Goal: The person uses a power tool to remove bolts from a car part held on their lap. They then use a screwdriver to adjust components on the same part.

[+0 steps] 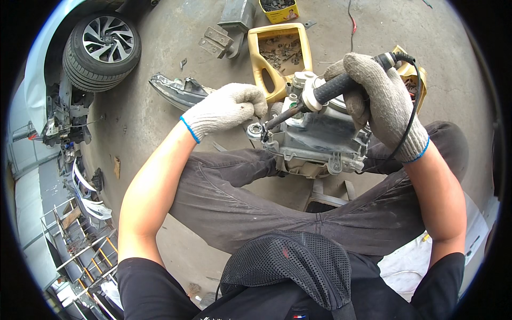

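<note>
In a cotton work glove, my right hand [381, 90] is wrapped round the black ribbed handle of a soldering iron [337, 87]. The iron's dark shaft slants down to the left, its tip beside a round-holed mounting tab [255, 129] on a car headlight assembly [325, 136]. That headlight sits between my legs, its back side with caps and sockets facing up. My gloved left hand [229, 109] is closed just above the tab, thumb and fingers pressed together. What those fingers hold, if anything, is too small to make out.
A cut-open yellow jug [306, 45] holding small clips stands beyond the headlight, with a yellow box [280, 14] of dark bits behind it. Another lamp [178, 92] lies at the left. A metal vise-like block [218, 41] and a car wheel [101, 50] are farther off. The iron's black cord [413, 114] hangs by my right wrist.
</note>
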Motion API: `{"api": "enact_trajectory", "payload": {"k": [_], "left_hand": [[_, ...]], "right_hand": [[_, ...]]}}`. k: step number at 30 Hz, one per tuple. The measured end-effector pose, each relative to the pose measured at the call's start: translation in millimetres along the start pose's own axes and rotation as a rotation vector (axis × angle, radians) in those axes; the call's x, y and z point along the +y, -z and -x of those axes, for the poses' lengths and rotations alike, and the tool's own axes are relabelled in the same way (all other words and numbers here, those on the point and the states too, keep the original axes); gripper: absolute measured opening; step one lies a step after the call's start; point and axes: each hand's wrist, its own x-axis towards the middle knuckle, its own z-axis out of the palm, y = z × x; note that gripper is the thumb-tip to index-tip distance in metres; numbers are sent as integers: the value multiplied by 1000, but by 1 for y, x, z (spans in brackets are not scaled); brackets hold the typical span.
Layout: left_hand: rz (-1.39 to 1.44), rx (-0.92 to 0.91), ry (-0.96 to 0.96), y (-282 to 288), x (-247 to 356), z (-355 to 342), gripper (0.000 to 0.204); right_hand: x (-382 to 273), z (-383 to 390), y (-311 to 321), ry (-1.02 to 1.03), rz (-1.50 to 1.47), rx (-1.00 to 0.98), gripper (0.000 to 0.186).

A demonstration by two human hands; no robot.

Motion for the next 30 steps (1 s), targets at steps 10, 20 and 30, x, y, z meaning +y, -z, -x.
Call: {"api": "enact_trajectory", "payload": {"k": [10,20,30], "left_hand": [[-4,15,7,0,0,0,13],[-6,20,11,-1,7,2,9],[73,35,-22,6,-3,0,5]], "right_hand": [[-1,1,-1,27,6,-16,41],[-1,2,1,45,38,-17,42],[-2,-2,3,12,-8,50,42]]}}
